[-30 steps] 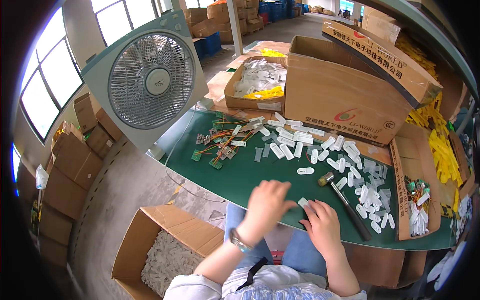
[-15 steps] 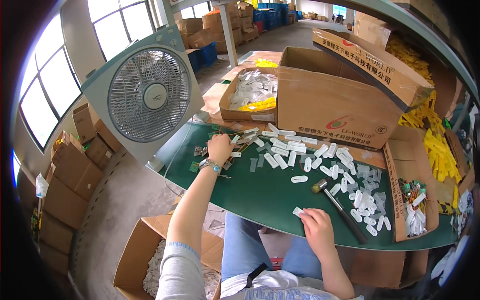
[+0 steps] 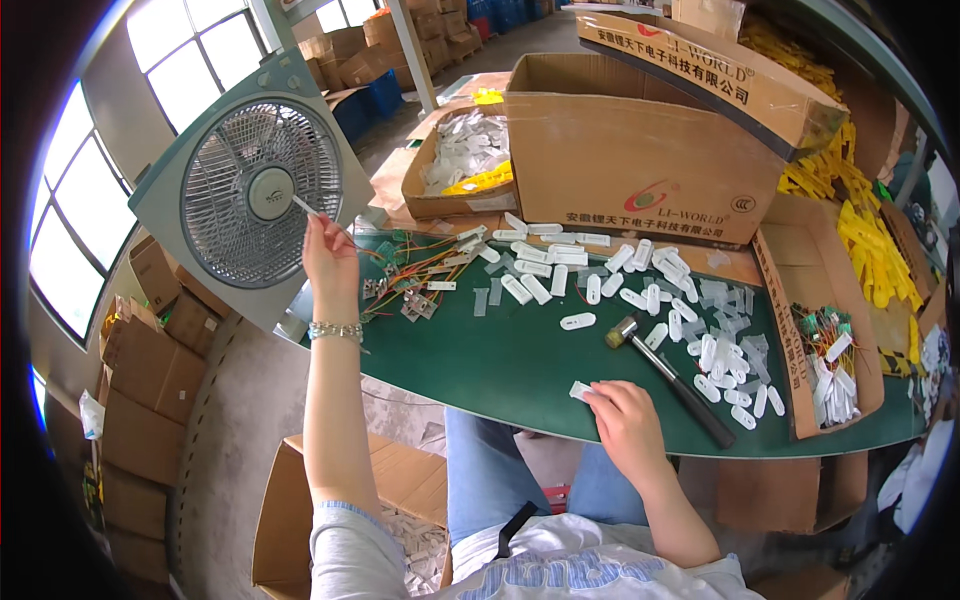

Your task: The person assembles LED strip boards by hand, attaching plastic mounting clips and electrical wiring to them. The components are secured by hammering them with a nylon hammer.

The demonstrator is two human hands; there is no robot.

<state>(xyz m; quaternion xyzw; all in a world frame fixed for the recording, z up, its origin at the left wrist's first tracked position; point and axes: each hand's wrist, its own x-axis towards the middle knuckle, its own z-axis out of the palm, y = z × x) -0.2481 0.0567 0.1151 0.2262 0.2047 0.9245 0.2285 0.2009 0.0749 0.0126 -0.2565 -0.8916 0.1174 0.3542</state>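
My left hand (image 3: 330, 262) is raised at the table's left end, in front of the fan. Its fingertips pinch a thin white strip (image 3: 305, 206), and coloured wires trail from the hand toward a pile of wired circuit boards (image 3: 410, 290). Near the front edge of the green table (image 3: 480, 370), my right hand (image 3: 625, 422) grips a small whitish plastic piece (image 3: 580, 391) between thumb and fingers. White oval plastic cases (image 3: 577, 321) lie scattered beyond it, with clear plastic pieces (image 3: 480, 302) among them. A hammer (image 3: 670, 380) rests to the right of that hand.
A box fan (image 3: 255, 190) stands at the left. Along the back are a large carton (image 3: 640, 170) and a tray box (image 3: 455, 205) of white parts. Another open box (image 3: 790, 330) sits at the right, by yellow pieces (image 3: 870, 270). Below the table is a carton (image 3: 285, 510).
My left hand has lifted from the circuit board pile and moved left, carrying the white strip with its wires. My right hand still holds its plastic piece. The whole view has shifted somewhat.
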